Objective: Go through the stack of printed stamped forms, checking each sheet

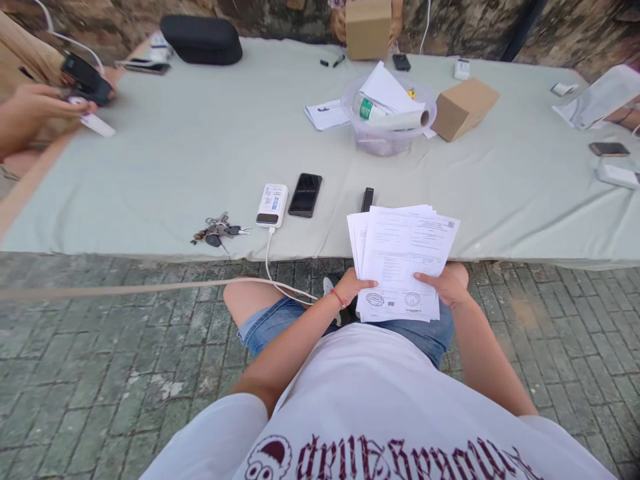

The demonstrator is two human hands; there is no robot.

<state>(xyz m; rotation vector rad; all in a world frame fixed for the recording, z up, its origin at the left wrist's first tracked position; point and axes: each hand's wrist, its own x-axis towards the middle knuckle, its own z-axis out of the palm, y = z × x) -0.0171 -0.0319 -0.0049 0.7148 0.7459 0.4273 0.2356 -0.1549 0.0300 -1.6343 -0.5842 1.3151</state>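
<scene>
A small stack of printed papers [400,250], stamped near the bottom of the top sheet, lies between my two hands over my lap, its upper part reaching the table edge. My left hand [351,287] grips the lower left side, thumb on top and fingers hidden beneath. On the right side, my right hand [445,287] holds the sheets the same way. The papers are slightly fanned, with some sheets showing at the left. Just beyond them lies a narrow black object [367,199], partly covered by the papers.
A black phone [305,195], a white power bank [272,205] with a cable and a bunch of keys [220,231] lie left. Farther back are a plastic basin [383,143], a cardboard box [465,109] and a black case [201,40]. Other people's hands [47,110] work around the table.
</scene>
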